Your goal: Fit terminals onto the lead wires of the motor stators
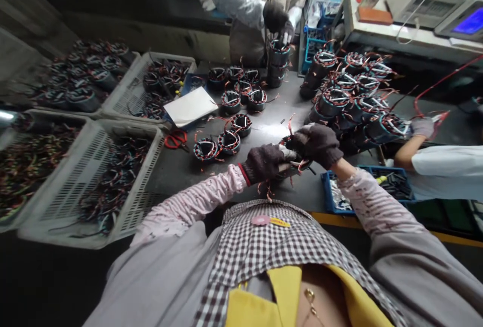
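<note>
Both hands wear dark gloves with bare or pale fingertips and meet at a black wired ring part [290,143] near the table's front edge. From the left, my left hand [266,162] closes its fingers on the near rim. My right hand [319,143] is bent over the top right side, its fingers among the wires. The gloves hide much of the ring, and red and white wire ends stick out around it. Just left of the hands, ring parts [228,142] stand in a small group, with red-handled scissors [176,140] farther left.
Crates [132,186] of wired parts fill the left. A white sheet [190,106] lies behind the scissors. Stacked ring parts [343,90] and a blue tray [339,201] are on the right. A person's gloved hands [279,20] work opposite; another person's hand [422,127] is at right.
</note>
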`<state>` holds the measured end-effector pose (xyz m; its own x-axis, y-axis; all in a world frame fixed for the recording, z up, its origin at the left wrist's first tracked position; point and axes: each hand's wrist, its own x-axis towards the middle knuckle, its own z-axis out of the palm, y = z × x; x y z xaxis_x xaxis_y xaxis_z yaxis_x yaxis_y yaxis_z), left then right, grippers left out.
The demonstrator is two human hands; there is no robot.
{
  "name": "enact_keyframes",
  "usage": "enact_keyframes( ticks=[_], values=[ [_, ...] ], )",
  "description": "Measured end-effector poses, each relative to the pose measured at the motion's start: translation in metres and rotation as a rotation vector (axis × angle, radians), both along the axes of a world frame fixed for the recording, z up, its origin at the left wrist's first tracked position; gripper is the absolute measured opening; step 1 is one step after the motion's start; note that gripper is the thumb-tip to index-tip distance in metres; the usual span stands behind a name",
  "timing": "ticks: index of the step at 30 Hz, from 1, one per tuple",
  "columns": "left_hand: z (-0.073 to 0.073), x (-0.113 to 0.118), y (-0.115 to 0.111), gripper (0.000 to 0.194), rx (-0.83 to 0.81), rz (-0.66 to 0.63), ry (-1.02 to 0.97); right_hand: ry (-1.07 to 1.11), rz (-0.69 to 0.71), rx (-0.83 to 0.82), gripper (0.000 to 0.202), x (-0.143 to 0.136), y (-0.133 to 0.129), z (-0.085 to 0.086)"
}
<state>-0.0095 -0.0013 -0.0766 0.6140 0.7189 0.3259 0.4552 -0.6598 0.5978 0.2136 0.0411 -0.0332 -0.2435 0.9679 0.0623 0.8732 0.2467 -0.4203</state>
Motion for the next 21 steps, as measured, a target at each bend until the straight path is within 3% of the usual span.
enact_keyframes(
  ticks=[3, 5, 7, 10, 12, 15, 18, 21],
  values=[
    [0.004, -0.002, 0.006, 0.035, -0.043, -0.009, 0.001, 0.627, -0.267, 0.028, 0.060, 0.009, 0.013, -0.014],
    [0.016, -0.003, 0.010, 0.030, -0.055, -0.008, 0.092, 0.805, -0.254, 0.018, 0.058, 0.007, 0.009, -0.013],
    [0.032, -0.002, 0.011, 0.028, -0.039, -0.005, 0.248, 0.754, -0.122, 0.036, 0.047, 0.003, -0.003, -0.006],
    [0.047, 0.004, 0.006, 0.030, -0.062, -0.009, 0.382, 0.460, 0.041, 0.056, 0.032, -0.004, -0.022, 0.004],
    [0.046, 0.005, -0.001, 0.028, -0.193, -0.007, 0.211, 0.202, 0.043, 0.001, 0.030, -0.009, -0.027, 0.006],
    [0.040, -0.005, -0.010, 0.025, -0.496, 0.056, -0.297, -0.017, -0.041, -0.051, 0.033, -0.014, -0.026, -0.001],
    [0.037, -0.018, -0.009, 0.044, -0.685, 0.137, -0.653, 0.218, -0.011, -0.040, 0.036, -0.010, -0.029, -0.006],
    [0.032, -0.014, 0.000, 0.060, -0.799, 0.145, -0.763, 0.590, 0.122, -0.044, 0.037, -0.008, -0.043, -0.002]
  ],
)
